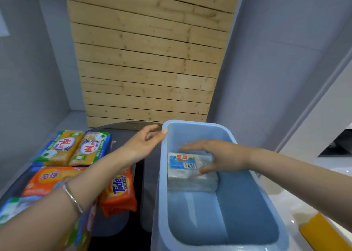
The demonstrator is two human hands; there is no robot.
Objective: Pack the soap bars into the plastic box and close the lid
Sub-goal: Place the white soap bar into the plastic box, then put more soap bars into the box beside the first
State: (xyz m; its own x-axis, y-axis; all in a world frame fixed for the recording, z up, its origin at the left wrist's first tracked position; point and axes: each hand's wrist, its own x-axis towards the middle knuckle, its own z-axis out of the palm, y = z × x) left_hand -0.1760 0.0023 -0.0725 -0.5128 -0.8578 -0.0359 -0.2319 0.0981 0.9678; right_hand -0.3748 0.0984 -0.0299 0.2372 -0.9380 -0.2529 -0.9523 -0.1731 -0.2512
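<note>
A light blue plastic box [255, 184] stands open at the centre right. Inside it, at the far end, lies a white soap pack [190, 172] with a blue label. My right hand [219, 155] reaches into the box and holds that pack, fingers over its far edge and thumb at its near side. My left hand [146, 142] rests against the box's far left rim with relaxed fingers. To the left lie two yellow soap packs [59, 148] [91, 149], an orange pack [45, 180] and an orange Tide pack [119, 191]. No lid is visible.
The packs lie on a dark surface [133, 231]. More soap packs [11, 209] are partly hidden under my left forearm at the lower left. A wooden slat panel [148, 60] stands behind. A white counter with a yellow object [322, 231] is at the right.
</note>
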